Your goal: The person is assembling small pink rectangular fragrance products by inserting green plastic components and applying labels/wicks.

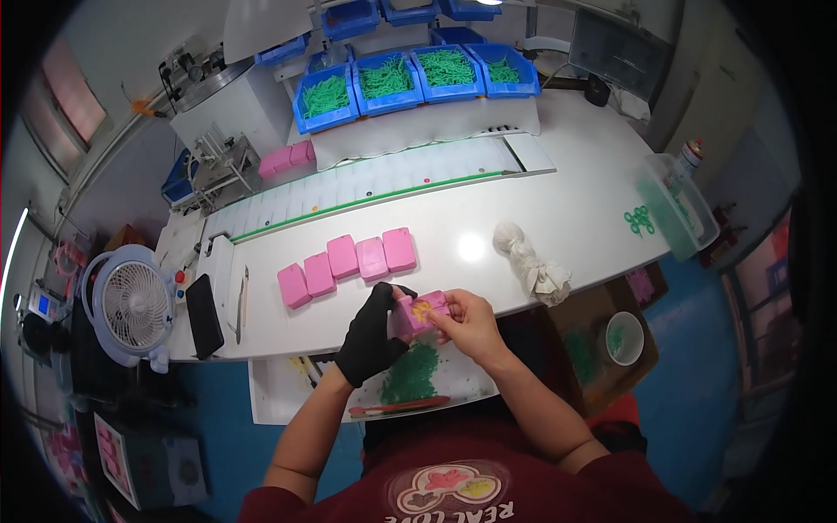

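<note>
My left hand (375,336), in a black glove with bare fingertips, grips a pink block (407,323) over the table's front edge. Yellow loop-like shapes (423,310) show on the block's upper face. My right hand (471,327) is bare and closed on the block's right side, its thumb and finger pressing at the yellow shapes. Whether it also pinches a small piece there is hidden. Beyond my hands, several more pink blocks (343,256) stand side by side in an uneven row on the white table (453,231).
Below my hands is an open drawer (270,383) with green crumbs (410,375). A knotted whitish cloth bundle (528,261) lies right. Left are a white fan (131,301), a black phone-like slab (205,315) and thin tools (242,301). Blue bins (326,120) with green pieces stand behind.
</note>
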